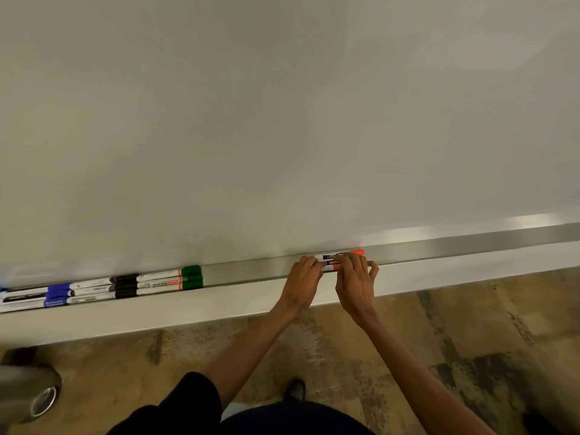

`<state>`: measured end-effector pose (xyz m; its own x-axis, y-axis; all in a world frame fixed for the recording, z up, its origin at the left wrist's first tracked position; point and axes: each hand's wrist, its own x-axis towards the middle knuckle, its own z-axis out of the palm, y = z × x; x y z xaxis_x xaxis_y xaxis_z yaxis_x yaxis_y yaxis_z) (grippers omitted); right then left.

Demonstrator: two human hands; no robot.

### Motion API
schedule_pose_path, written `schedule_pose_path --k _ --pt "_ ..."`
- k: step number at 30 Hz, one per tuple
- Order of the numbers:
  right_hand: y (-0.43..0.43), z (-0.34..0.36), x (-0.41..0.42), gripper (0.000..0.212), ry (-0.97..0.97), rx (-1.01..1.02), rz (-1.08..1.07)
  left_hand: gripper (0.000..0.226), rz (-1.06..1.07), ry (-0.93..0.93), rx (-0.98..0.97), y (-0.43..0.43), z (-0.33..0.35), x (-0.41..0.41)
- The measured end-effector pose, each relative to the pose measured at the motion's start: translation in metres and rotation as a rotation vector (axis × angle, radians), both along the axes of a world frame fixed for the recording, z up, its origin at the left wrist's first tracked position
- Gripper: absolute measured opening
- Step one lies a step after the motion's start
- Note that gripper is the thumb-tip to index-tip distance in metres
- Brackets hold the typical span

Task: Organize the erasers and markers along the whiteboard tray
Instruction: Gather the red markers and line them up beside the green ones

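Note:
A metal whiteboard tray (470, 248) runs across the view under the whiteboard (282, 120). In its middle lies a small bundle of red-capped markers (332, 261), one orange-red cap (357, 252) sticking out to the right. My left hand (303, 277) grips the bundle's left end and my right hand (356, 277) covers its right part, fingers curled over the markers. At the left of the tray lie rows of markers: green-capped ones (191, 277), black-capped ones (125, 285) and blue-capped ones (58, 295). No eraser is visible.
The white ledge (157, 312) sits below the tray. A dark cylindrical object (28, 394) stands at the bottom left. Patterned brown floor (439, 340) lies below, with my shoe (296, 389) on it.

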<state>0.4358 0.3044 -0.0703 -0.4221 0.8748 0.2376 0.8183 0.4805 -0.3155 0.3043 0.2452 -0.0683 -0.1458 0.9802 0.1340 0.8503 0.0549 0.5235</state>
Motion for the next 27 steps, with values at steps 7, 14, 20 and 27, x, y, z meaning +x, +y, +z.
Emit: schedule_pose_path --k 7,14,20,27 --pt "0.014 -0.005 0.010 0.023 0.008 -0.007 0.009 0.027 -0.013 0.060 -0.049 0.010 -0.005 0.008" --pt "0.020 -0.008 0.013 0.020 0.016 -0.024 0.023 0.028 0.003 0.050 -0.103 0.016 -0.002 0.006" --pt "0.023 -0.008 0.013 0.019 0.033 -0.054 0.076 0.023 0.008 0.013 -0.099 0.014 0.001 0.000" --pt "0.020 -0.008 0.006 0.024 0.016 -0.086 0.188 0.023 0.040 0.052 -0.036 -0.011 0.004 -0.025"
